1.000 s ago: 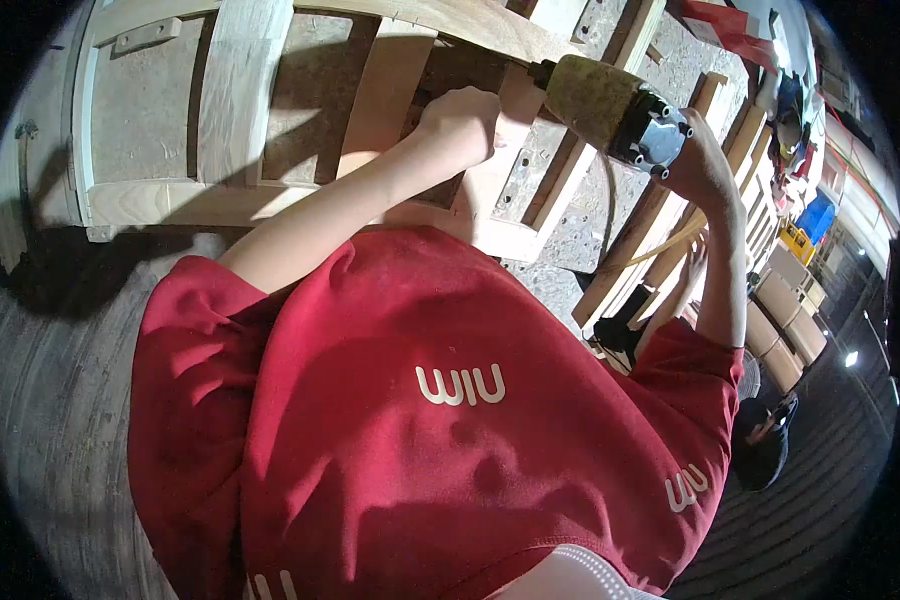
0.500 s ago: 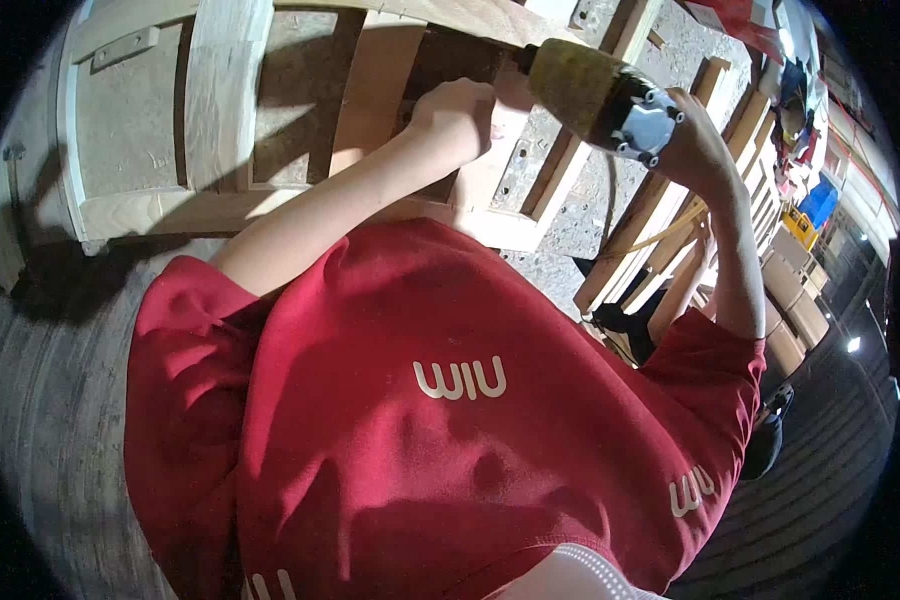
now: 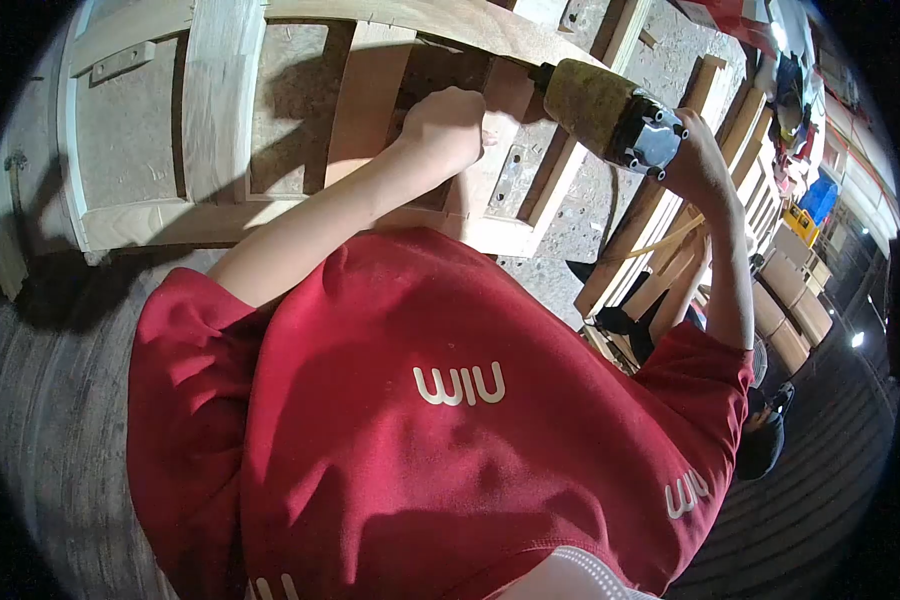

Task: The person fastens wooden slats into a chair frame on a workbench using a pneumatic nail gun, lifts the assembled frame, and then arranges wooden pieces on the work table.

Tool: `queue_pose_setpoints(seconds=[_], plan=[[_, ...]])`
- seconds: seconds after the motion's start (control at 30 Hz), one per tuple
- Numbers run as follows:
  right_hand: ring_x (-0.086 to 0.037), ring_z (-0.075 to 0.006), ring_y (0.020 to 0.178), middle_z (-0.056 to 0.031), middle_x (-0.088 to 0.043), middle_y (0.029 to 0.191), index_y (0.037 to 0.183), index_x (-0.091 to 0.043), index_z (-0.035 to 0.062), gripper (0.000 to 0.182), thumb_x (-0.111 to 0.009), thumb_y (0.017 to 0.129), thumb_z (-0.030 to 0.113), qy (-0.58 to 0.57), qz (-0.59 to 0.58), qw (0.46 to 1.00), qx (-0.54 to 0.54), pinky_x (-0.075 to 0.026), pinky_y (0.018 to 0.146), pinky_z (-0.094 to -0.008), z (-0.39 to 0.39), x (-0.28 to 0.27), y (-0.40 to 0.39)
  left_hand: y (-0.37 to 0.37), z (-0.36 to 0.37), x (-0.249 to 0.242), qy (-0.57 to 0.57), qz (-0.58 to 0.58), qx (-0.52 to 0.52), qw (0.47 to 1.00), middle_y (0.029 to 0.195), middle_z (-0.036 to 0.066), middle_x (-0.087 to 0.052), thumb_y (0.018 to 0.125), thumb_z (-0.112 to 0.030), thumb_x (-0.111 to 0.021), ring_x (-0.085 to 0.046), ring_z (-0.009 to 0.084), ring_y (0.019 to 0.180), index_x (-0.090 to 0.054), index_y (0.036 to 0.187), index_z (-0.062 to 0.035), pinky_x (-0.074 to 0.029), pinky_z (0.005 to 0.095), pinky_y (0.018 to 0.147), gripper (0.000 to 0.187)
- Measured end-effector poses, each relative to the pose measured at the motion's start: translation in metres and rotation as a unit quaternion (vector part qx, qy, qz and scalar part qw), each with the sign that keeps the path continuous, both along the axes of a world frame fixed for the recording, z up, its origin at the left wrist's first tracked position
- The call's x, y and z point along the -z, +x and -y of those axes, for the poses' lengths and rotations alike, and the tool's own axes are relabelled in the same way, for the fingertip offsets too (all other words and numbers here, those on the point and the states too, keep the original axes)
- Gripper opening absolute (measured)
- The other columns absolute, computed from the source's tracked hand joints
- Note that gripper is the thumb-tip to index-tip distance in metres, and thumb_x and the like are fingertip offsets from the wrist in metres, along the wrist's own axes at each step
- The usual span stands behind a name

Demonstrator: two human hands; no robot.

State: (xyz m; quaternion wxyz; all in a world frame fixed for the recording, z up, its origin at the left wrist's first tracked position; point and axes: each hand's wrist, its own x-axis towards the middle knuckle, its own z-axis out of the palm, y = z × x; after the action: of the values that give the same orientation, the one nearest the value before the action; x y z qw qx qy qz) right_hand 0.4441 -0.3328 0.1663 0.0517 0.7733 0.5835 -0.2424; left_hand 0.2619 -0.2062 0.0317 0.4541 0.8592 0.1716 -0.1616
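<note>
My left hand (image 3: pixel 448 122) is curled into a fist above the slats of a pale wooden frame (image 3: pixel 220 110); whatever its fingers may hold is hidden. My right hand (image 3: pixel 698 165) is wrapped round the handle end of a power tool (image 3: pixel 600 112) with a yellowish body and a black and grey rear housing. The tool's dark tip points left, beside the curved top rail (image 3: pixel 450 22) of the frame. Most of the right fingers lie behind the tool.
More wooden frames and bars (image 3: pixel 670 210) stand on the right, with a yellow hose (image 3: pixel 660 238) across them. Another person's arm (image 3: pixel 682 285) shows below the hose. Farther right are cardboard boxes (image 3: pixel 785 250) and a blue item (image 3: pixel 820 200).
The power tool and my right hand have shifted slightly right and down in the view. My left hand has moved a little left and down, still curled.
</note>
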Motion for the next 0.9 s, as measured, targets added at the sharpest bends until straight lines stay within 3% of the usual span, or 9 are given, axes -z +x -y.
queue_pose_setpoints(seconds=[0.1, 0.23, 0.57, 0.63, 0.67, 0.73, 0.77, 0.87, 0.9], plan=[[-0.052, -0.0319, 0.062, -0.0154, -0.053, 0.066, 0.07, -0.052, -0.0012, 0.022, -0.064, 0.053, 0.0, -0.026, -0.051, 0.997, 0.054, -0.042, 0.058, -0.0347, 0.009, 0.011, 0.008, -0.001, 0.0, 0.001, 0.01, 0.019, -0.01, 1.0, 0.056, 0.021, -0.054, 0.074, -0.03, -0.06, -0.058, 0.0343, 0.06, -0.055, 0.061, 0.0062, -0.046, 0.0385, 0.057, 0.039], [-0.052, -0.0318, 0.055, -0.0153, -0.052, 0.058, 0.066, -0.05, -0.0021, 0.016, -0.062, 0.055, 0.0, 0.037, -0.061, 0.997, 0.032, -0.041, 0.053, -0.0342, 0.007, 0.008, 0.002, 0.0, -0.001, -0.002, 0.012, 0.004, 0.006, 1.0, 0.057, 0.021, -0.054, 0.074, -0.03, -0.06, -0.058, 0.0334, 0.06, -0.055, 0.061, 0.0059, -0.046, 0.0384, 0.056, 0.039], [-0.053, -0.0299, 0.058, -0.0147, -0.053, 0.062, 0.069, -0.051, -0.0007, 0.016, -0.061, 0.057, 0.003, -0.008, -0.077, 0.993, 0.086, -0.042, 0.056, -0.034, 0.007, 0.009, 0.002, -0.004, 0.002, 0.003, 0.013, 0.031, -0.004, 0.999, 0.059, 0.021, -0.055, 0.074, -0.027, -0.06, -0.058, 0.033, 0.06, -0.055, 0.063, 0.0056, -0.046, 0.0382, 0.057, 0.035], [-0.054, -0.0278, 0.059, -0.0136, -0.054, 0.063, 0.07, -0.052, -0.0003, 0.02, -0.064, 0.055, 0.005, -0.037, -0.11, 0.986, 0.122, -0.043, 0.056, -0.0332, 0.008, 0.012, 0.008, -0.009, 0.001, 0.0, 0.003, 0.089, -0.015, 0.996, 0.06, 0.022, -0.055, 0.074, -0.023, -0.059, -0.057, 0.0336, 0.059, -0.055, 0.065, 0.0057, -0.046, 0.039, 0.057, 0.03], [-0.054, -0.0275, 0.057, -0.0126, -0.055, 0.063, 0.071, -0.052, 0.0, 0.021, -0.065, 0.054, 0.006, 0.027, -0.077, 0.995, 0.059, -0.043, 0.055, -0.0323, 0.005, 0.007, 0.006, -0.01, 0.0, -0.003, -0.01, 0.086, -0.026, 0.996, 0.06, 0.022, -0.055, 0.074, -0.02, -0.058, -0.057, 0.0335, 0.06, -0.056, 0.066, 0.0049, -0.046, 0.04, 0.058, 0.026], [-0.054, -0.0284, 0.056, -0.0129, -0.055, 0.063, 0.07, -0.053, 0.0009, 0.021, -0.065, 0.054, 0.006, -0.03, -0.078, 0.991, 0.1, -0.044, 0.055, -0.0315, -0.003, 0.0, 0.014, -0.013, -0.005, -0.005, 0.063, 0.119, -0.011, 0.991, 0.059, 0.02, -0.055, 0.076, -0.022, -0.057, -0.058, 0.0301, 0.057, -0.056, 0.067, 0.0035, -0.046, 0.039, 0.056, 0.026], [-0.055, -0.0286, 0.066, -0.014, -0.056, 0.071, 0.078, -0.054, 0.0026, 0.026, -0.064, 0.054, 0.007, -0.085, -0.069, 0.983, 0.146, -0.045, 0.064, -0.032, -0.003, -0.002, 0.023, -0.003, -0.016, -0.003, 0.075, 0.128, -0.015, 0.989, 0.059, 0.02, -0.055, 0.076, -0.022, -0.057, -0.058, 0.0301, 0.057, -0.056, 0.067, 0.0035, -0.046, 0.039, 0.056, 0.026], [-0.054, -0.0272, 0.08, -0.0148, -0.056, 0.086, 0.089, -0.053, 0.0031, 0.037, -0.065, 0.055, 0.008, -0.029, -0.053, 0.994, 0.085, -0.042, 0.073, -0.0325, -0.009, -0.01, 0.057, 0.046, -0.064, -0.067, 0.063, 0.123, -0.012, 0.99, 0.068, 0.016, -0.058, 0.074, -0.013, -0.052, -0.058, 0.0289, 0.067, -0.06, 0.072, -0.0027, -0.049, 0.0356, 0.059, 0.013], [-0.052, -0.0254, 0.086, -0.0139, -0.055, 0.093, 0.096, -0.051, 0.0024, 0.041, -0.065, 0.058, 0.008, -0.013, -0.066, 0.994, 0.082, -0.041, 0.077, -0.0322, -0.012, -0.011, 0.069, 0.067, -0.072, -0.064, 0.05, 0.066, -0.028, 0.996, 0.071, 0.016, -0.058, 0.075, -0.012, -0.05, -0.058, 0.0277, 0.069, -0.06, 0.075, -0.0032, -0.048, 0.0351, 0.06, 0.014]])
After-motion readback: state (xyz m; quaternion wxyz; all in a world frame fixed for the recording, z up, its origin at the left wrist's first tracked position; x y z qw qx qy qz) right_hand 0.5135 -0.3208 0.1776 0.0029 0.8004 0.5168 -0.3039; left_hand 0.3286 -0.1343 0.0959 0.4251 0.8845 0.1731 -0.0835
